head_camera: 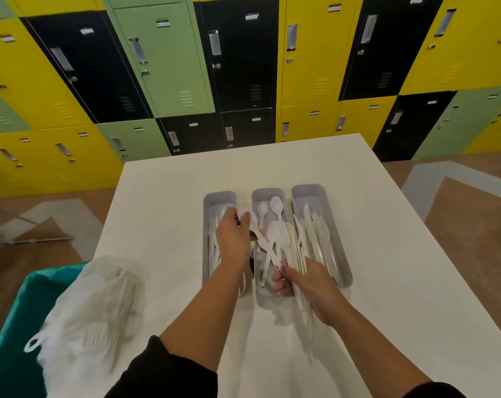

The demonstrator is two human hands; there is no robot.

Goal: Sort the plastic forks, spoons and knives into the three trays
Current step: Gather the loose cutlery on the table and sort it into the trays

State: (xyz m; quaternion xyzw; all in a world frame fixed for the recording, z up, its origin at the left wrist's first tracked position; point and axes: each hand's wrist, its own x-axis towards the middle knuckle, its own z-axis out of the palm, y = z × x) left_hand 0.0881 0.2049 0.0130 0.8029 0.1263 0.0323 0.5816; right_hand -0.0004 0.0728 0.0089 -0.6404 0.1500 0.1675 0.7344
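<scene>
A bundle of white plastic cutlery (296, 254) is gripped in the right hand (312, 285), the fingers (280, 278) curled round the handles low down, so that the working ends fan out beyond the fingertips over the middle tray (268, 193) and toward the right tray (309, 189). A single white piece (247, 218) (blurred, probably a spoon) is pinched in the left hand (233, 239), just beyond the left fingers and over the gap between the left tray (219, 196) and the middle one.

Forks (214, 225) lie in the left tray, partly under the left hand; spoons (269, 208) lie in the middle tray past both hands; knives (318, 234) lie in the right tray, beside the right fingers. A plastic bag (88, 311) holding more cutlery rests on the tabletop (387, 225), well to the left of both hands.

The pieces are judged to be very light, thin and smooth, stiff enough to be lifted by one end but liable to flex or snap if bent. A loose bundle is likely to slide apart, so a firm grip round the handles is called for, while single pieces are best drawn out by the bowl or the handle tip between thumb and forefinger.
</scene>
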